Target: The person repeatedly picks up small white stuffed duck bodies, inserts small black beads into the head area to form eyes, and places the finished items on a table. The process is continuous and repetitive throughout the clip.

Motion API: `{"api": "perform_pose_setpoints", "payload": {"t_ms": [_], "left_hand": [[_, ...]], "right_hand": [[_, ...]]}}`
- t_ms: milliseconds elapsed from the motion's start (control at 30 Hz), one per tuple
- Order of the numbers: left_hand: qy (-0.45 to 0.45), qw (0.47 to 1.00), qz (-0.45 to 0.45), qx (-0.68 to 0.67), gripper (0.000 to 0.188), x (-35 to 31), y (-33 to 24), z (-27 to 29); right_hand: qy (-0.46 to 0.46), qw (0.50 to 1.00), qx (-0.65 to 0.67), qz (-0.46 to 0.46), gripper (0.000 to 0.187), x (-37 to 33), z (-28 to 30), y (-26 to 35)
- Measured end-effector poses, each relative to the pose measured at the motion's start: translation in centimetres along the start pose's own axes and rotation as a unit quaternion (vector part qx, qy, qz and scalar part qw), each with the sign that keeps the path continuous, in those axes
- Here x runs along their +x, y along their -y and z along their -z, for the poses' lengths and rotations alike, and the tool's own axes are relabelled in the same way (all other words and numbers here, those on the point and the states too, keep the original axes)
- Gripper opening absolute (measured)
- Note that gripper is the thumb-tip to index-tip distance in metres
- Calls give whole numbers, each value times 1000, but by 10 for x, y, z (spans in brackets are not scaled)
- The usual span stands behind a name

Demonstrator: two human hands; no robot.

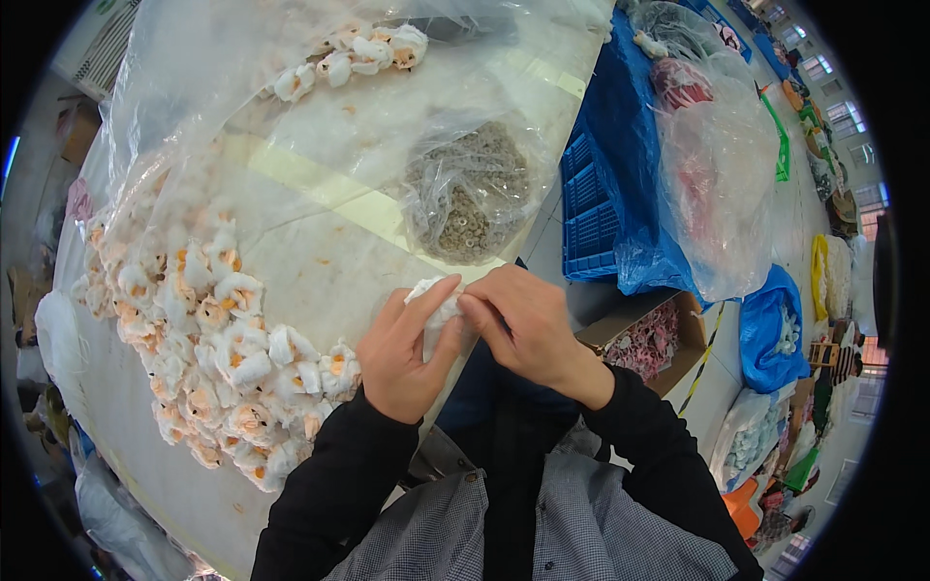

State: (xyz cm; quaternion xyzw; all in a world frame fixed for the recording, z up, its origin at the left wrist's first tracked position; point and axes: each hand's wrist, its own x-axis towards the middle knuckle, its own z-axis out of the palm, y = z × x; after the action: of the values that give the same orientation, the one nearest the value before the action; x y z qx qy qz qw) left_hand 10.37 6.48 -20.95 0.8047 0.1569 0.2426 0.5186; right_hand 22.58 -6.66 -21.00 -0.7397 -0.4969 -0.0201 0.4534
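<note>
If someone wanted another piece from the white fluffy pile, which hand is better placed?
Likely the left hand: it is nearer the white pile, though holding a white piece; the right hand is farther off.

Lighting: bright, mostly even, pale indoor light. Bright spots: glowing windows (846, 119) along the far right; one bluish-white strip of light (11, 165) at the left rim. Glare: whitish streaks across the clear plastic sheet (174, 97) on my tabletop (363, 290); small glints on the clear bag (465, 194) beyond my hands. Shadows: soft; my black sleeves (339, 474) render very dark. Distortion: round fisheye field, black corners, edges bowed. Focus: my left hand (407, 358) and right hand (528, 324) reasonably clear; far background small, soft.
</note>
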Motion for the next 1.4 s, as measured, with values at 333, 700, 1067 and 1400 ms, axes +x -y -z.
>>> {"api": "perform_pose_setpoints", "payload": {"t_ms": [333, 700, 1067, 1400], "left_hand": [[-6, 999, -44, 30, 14, -4, 13, -3], [-40, 998, 47, -34, 4, -2, 16, 1], [-22, 995, 96, -31, 9, -2, 21, -2], [-51, 995, 64, -55, 9, -3, 27, 1]], "right_hand": [[18, 1000, 18, -1, 8, -8, -4, -3], [31, 955, -286, 75, 13, 61, -14, -53], [9, 989, -147, 31, 9, 59, -11, -65], [35, 997, -22, 62, 20, 31, -8, -11]]}}
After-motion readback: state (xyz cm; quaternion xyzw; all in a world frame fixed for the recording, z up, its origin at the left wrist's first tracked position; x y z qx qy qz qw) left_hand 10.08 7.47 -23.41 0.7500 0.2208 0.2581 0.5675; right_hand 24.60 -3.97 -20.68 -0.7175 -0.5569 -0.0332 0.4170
